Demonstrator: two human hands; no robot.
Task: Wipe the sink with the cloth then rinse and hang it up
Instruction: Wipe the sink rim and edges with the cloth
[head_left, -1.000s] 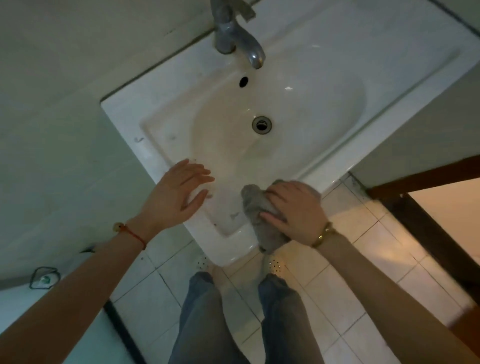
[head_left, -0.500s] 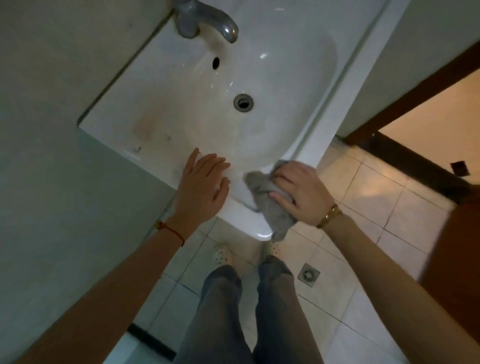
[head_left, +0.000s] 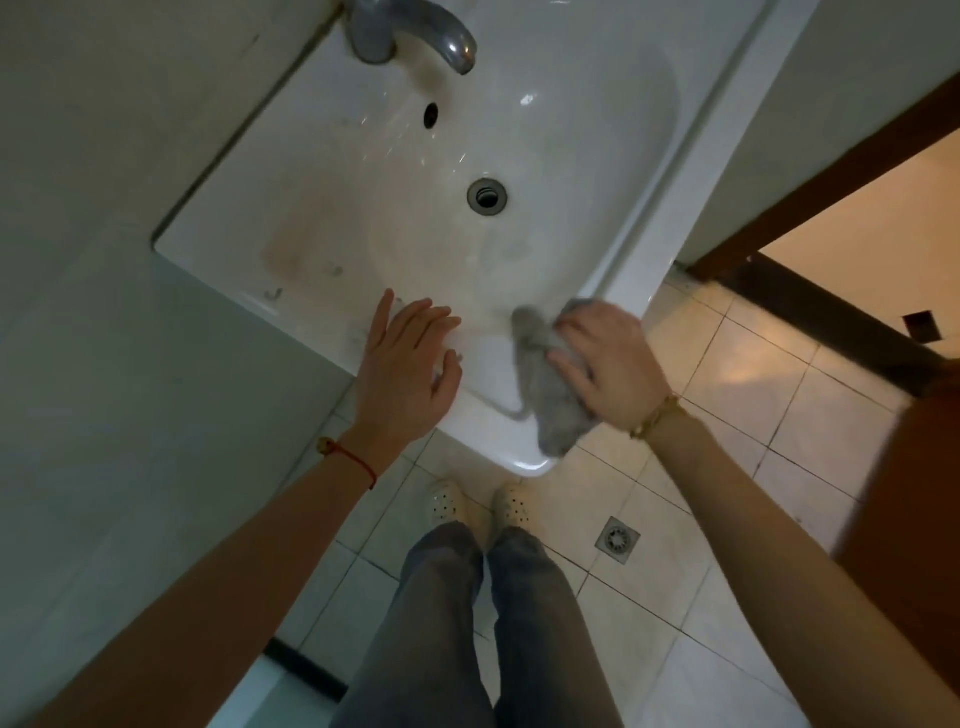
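Home bathroom, white sink (head_left: 675, 208), tap (head_left: 410, 31), tiled floor (with drain (head_left: 618, 540))

Our two hands at the near rim of the sink

Our left hand (head_left: 408, 371) lies flat on the sink (head_left: 249, 244) rim; right of it, our right hand (head_left: 610, 364) presses the cloth (head_left: 545, 395) there. The drain (head_left: 487, 195) sits in the basin, the faucet (head_left: 410, 34) behind it.

I see a square metal floor drain (head_left: 617, 540) set in the pale tiled floor (head_left: 727, 395). White perforated clogs (head_left: 478, 501) stand near it, below grey trouser legs (head_left: 467, 623). A dark brown wooden door frame (head_left: 810, 171) runs at the right.
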